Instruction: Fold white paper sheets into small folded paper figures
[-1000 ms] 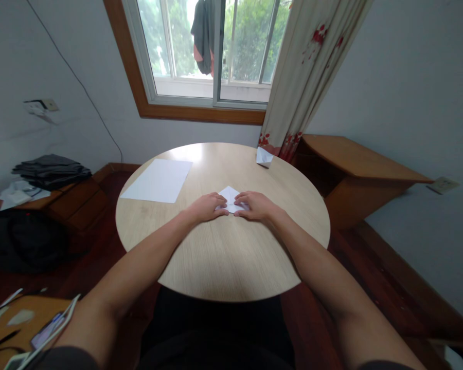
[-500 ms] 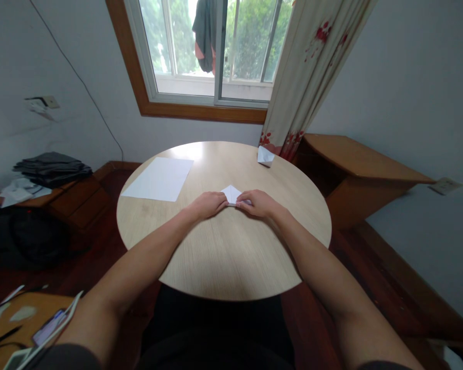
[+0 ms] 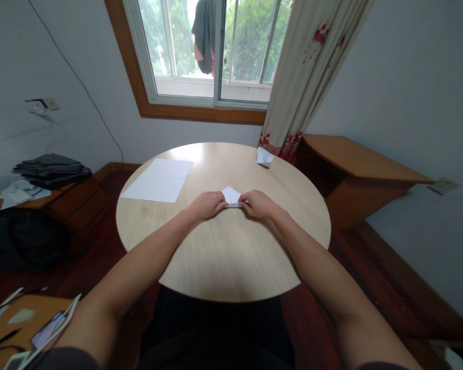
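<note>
A small piece of white folded paper lies at the middle of the round table, its peak pointing away from me and a folded strip along its near edge. My left hand is closed on the paper's left end. On the right end, my right hand pinches the near corner between thumb and fingers. Both hands rest low over the tabletop, and their fingers hide the paper's two side corners.
The round wooden table carries a flat white sheet at far left and a folded paper piece at far right. A curtain hangs behind. A wooden desk stands right, a black bag left.
My right hand's fingers have drawn in to a tighter pinch at the paper's right end, so more of its near strip shows. The left hand has barely moved.
</note>
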Available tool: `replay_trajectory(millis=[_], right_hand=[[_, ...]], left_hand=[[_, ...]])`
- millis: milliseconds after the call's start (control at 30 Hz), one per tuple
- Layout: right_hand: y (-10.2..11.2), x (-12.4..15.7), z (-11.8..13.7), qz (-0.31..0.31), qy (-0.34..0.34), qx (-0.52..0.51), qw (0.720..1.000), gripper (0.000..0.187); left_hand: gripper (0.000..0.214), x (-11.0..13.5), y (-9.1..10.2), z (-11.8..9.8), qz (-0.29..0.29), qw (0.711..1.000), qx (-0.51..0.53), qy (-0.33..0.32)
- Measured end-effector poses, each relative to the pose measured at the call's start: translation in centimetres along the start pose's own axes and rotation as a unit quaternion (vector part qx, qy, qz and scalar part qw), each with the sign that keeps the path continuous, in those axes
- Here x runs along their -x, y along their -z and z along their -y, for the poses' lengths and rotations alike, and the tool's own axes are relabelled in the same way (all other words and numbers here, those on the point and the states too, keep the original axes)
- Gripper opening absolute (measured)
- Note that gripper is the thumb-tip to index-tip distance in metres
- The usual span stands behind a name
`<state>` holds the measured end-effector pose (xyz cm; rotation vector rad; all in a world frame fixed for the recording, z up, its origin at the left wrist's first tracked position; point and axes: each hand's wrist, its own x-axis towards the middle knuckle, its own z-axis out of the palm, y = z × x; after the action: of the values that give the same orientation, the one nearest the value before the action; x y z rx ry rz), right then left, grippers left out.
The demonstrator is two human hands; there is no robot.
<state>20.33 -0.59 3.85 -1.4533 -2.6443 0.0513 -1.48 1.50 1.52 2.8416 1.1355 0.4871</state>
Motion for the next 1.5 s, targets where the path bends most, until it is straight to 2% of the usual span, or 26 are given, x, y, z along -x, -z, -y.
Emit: replay_trajectory(millis=[133,233,500,667,900,1067,1300,1400,1500], right_hand=[[-0.2,-0.1,-0.3,-0.008,-0.017,-0.030,0.999,0.021],[-0.4,0.0,-0.8,-0.010,-0.018,-0.070,0.997,0.019],[-0.7,0.2,-1.8,0.014,-0.001,-0.176,0.984,0.027],[-0.7,0.0,-1.1,-0.011,-0.001,-0.144,0.990,0.029],[-0.6,-0.5,-1.0,-0.008,-0.025,-0.099,0.995,0.025],[-1.1,-0.9,-1.8,-0.022,-0.018,-0.133,0.991,0.025],[-2.5,-1.9,-3.6,-0.046,0.016,-0.212,0.976,0.028],[-2.9,-2.3,-4.0,-0.057,0.018,-0.240,0.969,0.030],[-3.1,-2.5,-4.1,-0.060,0.007,-0.261,0.963,0.032]], left_hand=[[0.034,0.3,0.8,0.3,0.022,0.996,0.078,0.023],[0.031,0.5,1.2,0.5,0.038,0.993,0.108,0.017],[0.033,0.4,1.0,0.4,0.050,0.997,0.050,-0.022],[0.035,0.4,1.0,0.2,0.041,0.999,0.034,0.000],[0.030,0.3,1.5,-0.1,0.051,0.996,0.066,0.027],[0.026,0.0,1.1,0.2,0.035,0.996,0.054,0.064],[0.029,-0.1,0.3,1.2,0.001,0.980,0.169,0.108],[0.030,0.0,0.4,1.0,-0.001,0.985,0.137,0.103],[0.030,0.0,0.7,0.1,-0.019,0.998,0.043,0.043]])
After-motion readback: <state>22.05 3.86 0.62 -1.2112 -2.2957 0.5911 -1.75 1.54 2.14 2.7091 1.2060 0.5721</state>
